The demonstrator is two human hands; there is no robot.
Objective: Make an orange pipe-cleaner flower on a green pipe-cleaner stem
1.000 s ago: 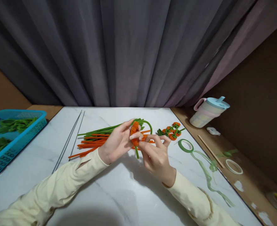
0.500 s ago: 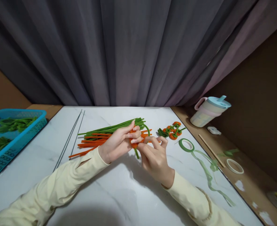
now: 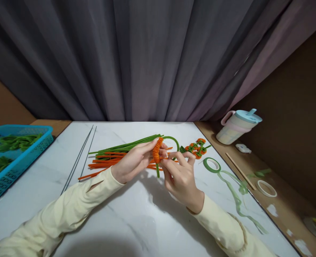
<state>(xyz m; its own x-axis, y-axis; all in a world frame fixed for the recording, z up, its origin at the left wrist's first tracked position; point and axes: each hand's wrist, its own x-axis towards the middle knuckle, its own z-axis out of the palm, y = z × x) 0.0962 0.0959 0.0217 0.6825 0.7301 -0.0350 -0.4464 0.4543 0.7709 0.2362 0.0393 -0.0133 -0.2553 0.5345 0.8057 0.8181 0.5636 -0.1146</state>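
Pipe-cleaner pile point(image 3: 115, 154) behind hands; tape roll point(image 3: 212, 165), cup point(image 3: 237, 126) right.

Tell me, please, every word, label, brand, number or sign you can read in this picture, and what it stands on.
None can be read: the cup, the blue basket, the green tape roll and the orange coil held in the left hand and right hand show no legible text.

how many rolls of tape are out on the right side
2. A green tape roll lies on the marble table just right of the right hand, its strip trailing toward the camera. A white tape roll lies farther right on the brown surface.
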